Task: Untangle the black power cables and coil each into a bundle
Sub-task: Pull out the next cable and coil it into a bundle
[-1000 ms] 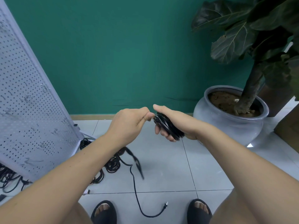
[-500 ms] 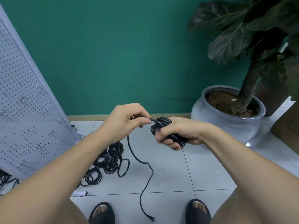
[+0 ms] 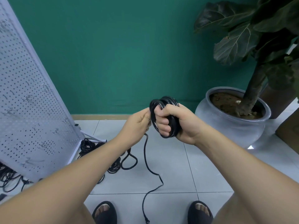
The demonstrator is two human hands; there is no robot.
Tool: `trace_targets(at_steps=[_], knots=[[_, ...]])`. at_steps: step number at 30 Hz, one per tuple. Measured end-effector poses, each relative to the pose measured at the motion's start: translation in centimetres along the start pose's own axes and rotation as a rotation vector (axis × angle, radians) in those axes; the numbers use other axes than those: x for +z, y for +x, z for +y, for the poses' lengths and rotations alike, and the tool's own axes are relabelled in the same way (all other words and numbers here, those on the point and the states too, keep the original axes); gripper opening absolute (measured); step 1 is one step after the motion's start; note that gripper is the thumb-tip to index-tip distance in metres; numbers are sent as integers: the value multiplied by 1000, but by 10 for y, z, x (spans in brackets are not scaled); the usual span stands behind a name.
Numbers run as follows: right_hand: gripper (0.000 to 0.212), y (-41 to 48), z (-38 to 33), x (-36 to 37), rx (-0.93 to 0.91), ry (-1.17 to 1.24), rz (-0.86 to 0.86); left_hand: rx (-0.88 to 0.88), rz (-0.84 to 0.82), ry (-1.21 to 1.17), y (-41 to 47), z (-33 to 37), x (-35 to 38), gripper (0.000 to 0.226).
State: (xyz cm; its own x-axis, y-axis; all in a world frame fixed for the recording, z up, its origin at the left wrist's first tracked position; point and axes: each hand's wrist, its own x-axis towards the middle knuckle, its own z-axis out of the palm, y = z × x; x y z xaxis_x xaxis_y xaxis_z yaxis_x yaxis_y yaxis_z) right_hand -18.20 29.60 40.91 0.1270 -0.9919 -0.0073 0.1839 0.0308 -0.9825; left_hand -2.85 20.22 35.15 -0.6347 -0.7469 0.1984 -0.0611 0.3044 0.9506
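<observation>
My right hand (image 3: 174, 122) grips a black cable coil (image 3: 166, 101) wound round its fingers, held up in front of me. Close beside it on the left, my left hand (image 3: 137, 123) pinches the same cable's loose strand. That loose tail (image 3: 146, 159) hangs from my left hand to the tiled floor and ends in a plug (image 3: 146, 221) between my feet. More black cables (image 3: 113, 165) lie in loops and small coils on the floor below my left forearm.
A white pegboard panel (image 3: 30, 110) leans at the left, with more cables (image 3: 8, 177) under its lower edge. A grey plant pot (image 3: 233, 128) with a large-leafed tree stands at the right against the green wall. My sandalled feet (image 3: 105, 212) are at the bottom.
My right hand has turned the coil upright and raised it. The left hand has moved in against it, laying on another turn. The tail on the floor has shortened and shifted.
</observation>
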Motion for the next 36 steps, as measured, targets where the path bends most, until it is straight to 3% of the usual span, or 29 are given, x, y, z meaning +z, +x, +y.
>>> trace_targets(at_steps=[4, 11, 15, 20, 26, 33, 36], knots=[[30, 4, 3, 8, -123, 63, 125, -52, -12, -12, -4, 3, 14, 49], [21, 7, -16, 7, -156, 405, 238, -116, -163, 144, -5, -3, 18, 22], [11, 12, -12, 15, -201, 379, 328, -186, -239, 257, -11, -7, 27, 32], [32, 23, 4, 9, -265, -190, 496, -197, -376, 337, -22, 1, 38, 38], [55, 35, 10, -26, -269, -1013, 671, -131, -370, 167, -30, 9, 44, 45], [43, 24, 6, -42, 34, -1473, 491, 60, -168, 574, -5, 9, -10, 25], [42, 17, 8, -40, 140, -1483, 386, 10, -102, 677, 3, 3, -36, 17]])
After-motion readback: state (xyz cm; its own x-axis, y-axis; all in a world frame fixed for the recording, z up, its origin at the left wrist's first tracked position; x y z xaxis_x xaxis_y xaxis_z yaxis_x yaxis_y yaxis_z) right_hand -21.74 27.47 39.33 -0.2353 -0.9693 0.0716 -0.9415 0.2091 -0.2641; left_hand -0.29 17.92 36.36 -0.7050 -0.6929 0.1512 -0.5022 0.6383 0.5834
